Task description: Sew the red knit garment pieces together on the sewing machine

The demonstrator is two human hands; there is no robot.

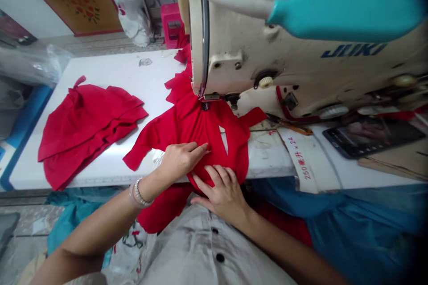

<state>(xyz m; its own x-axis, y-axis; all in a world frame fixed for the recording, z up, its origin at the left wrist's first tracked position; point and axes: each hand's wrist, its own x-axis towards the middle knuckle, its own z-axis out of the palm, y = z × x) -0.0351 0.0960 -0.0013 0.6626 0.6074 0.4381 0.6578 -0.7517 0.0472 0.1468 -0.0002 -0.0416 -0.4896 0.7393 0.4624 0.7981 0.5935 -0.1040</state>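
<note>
Left hand's (179,160) fingers bunch, grip unclear; right hand's (225,196) spread open on red fabric (195,129) at the worktop's (110,164) front edge. Aligning it apparently calls for smoothing folds.

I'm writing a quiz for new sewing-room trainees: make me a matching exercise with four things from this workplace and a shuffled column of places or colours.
1. Plastic stool
2. Smartphone
3. Beaded bracelet
4. Loose fabric piece

A. Around the wrist of the left hand
B. Red, lying left of the sewing machine
C. Pink, standing beyond the white table
D. Black, lying face up at the right

Right pairs: 1-C, 2-D, 3-A, 4-B
</note>
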